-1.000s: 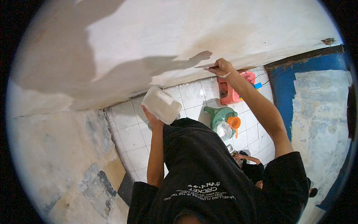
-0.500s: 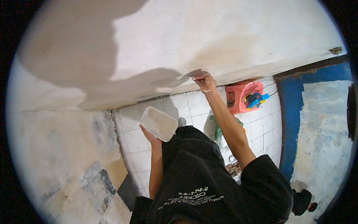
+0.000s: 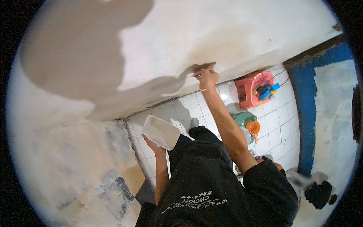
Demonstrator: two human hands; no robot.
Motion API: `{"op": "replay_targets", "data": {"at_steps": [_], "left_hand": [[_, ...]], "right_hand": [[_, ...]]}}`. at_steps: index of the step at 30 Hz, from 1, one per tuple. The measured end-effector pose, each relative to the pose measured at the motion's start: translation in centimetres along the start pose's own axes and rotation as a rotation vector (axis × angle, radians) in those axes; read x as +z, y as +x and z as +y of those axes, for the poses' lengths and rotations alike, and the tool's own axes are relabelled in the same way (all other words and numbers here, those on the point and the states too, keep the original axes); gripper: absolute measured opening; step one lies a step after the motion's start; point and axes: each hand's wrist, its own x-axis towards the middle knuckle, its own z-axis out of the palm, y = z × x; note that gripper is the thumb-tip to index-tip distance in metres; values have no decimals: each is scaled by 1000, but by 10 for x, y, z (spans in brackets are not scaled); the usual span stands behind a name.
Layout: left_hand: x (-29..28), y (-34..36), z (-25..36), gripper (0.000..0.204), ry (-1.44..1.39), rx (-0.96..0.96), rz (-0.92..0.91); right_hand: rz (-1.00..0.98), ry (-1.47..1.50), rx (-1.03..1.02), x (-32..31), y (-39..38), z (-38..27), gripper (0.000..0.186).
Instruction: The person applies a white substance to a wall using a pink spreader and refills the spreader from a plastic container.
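My right hand (image 3: 208, 78) is closed around a thin, flat scraper (image 3: 200, 69), its pinkish edge showing by the fingers. It lies against the pale plastered wall (image 3: 162, 41), low down near the floor, beside a damp-looking tan patch. A white rounded-rectangular plastic tub (image 3: 177, 138) rests in my left hand (image 3: 154, 146), whose fingers are partly hidden beneath it. The tub is tilted, and a whitish coating or paste shows inside.
A pink plastic stool (image 3: 244, 90) on the white tiled floor (image 3: 191, 104) bears a blue tool (image 3: 267, 92) with cords. Nearer stands a green container (image 3: 242, 118) with an orange dipper (image 3: 253, 128). A blue-bordered surface (image 3: 302, 92) rises at right.
My right hand and the scraper have shifted slightly up and left along the wall. The view has turned, showing more of the green container and dipper. My left hand still holds the tub.
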Motion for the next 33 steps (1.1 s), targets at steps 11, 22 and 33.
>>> {"op": "replay_targets", "data": {"at_steps": [11, 22, 33], "left_hand": [[-11, 0, 18, 65, 103, -33, 32], [-55, 21, 46, 73, 98, -48, -62], [-41, 18, 59, 69, 29, -65, -79]], "right_hand": [[133, -26, -215, -26, -54, 27, 17], [104, -508, -533, 15, -66, 48, 30], [-431, 137, 240, -66, 31, 81, 21]]}}
